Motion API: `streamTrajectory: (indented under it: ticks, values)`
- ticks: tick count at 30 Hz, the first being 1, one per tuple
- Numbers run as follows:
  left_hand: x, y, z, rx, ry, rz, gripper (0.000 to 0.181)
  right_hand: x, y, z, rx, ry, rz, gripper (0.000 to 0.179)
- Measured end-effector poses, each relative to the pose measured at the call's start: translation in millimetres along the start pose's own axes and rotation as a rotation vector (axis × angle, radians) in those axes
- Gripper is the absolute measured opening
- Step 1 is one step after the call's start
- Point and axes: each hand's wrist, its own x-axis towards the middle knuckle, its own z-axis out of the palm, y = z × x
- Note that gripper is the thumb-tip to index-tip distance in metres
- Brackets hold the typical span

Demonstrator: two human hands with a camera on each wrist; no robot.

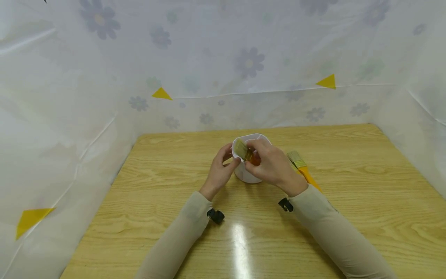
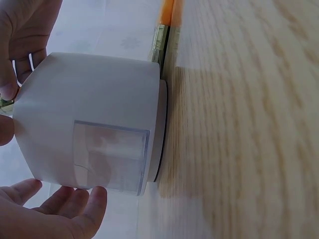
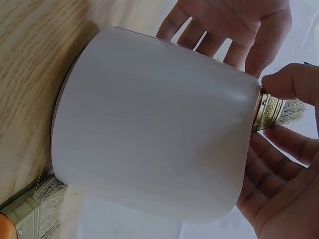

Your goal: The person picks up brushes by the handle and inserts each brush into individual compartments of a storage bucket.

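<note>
- Head view: the white container (image 1: pixel 248 176) stands upright on the wooden table (image 1: pixel 174 232), between the two hands.
- The left hand (image 1: pixel 218 172) cups the container's left side, thumb at the near rim. That light brace seems enough; squeezing harder could tilt it.
- The right hand (image 1: pixel 273 166) pinches the orange-handled brush (image 1: pixel 244 150) over the mouth, bristles up and leaning left. The work in hand looks to be setting it in handle first; bringing it closer to vertical should help it clear the inner walls.
- A second brush (image 1: pixel 303 169) lies to the right on the table, bristles toward the far side; the right forearm had best stay clear of it.
- Left wrist view: the left fingertips rest against the container, beside a clear window (image 2: pixel 112 157) low on its wall. Pressing on the wall, rather than the window, looks safer.
- Right wrist view: the right thumb and fingers hold the metal ferrule (image 3: pixel 269 112) just beyond the rim. Which compartment the handle is in cannot be told, so checking from above before letting go seems wise.
</note>
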Motion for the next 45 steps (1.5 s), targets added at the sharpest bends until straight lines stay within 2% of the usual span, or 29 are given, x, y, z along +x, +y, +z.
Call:
streamTrajectory:
  ticks: [8,17,39,45]
  values:
    - [-0.6,0.3,-1.0,0.007,-0.023,0.000,0.056,-0.4,0,0,-0.008,-0.003,0.006,0.041]
    - [-0.4,0.1,-0.7,0.016,-0.017,0.016,0.055,0.5,-1,0,-0.009,-0.006,0.004,0.042]
    - [0.0,0.5,-0.5,0.013,-0.019,0.011,0.055,1.1,-2,-5,0.004,-0.038,0.017,0.046]
    - [7.1,-25.2,1.6,0.007,0.005,0.000,0.057,2.2,-1,-10,0.023,-0.009,-0.022,0.048]
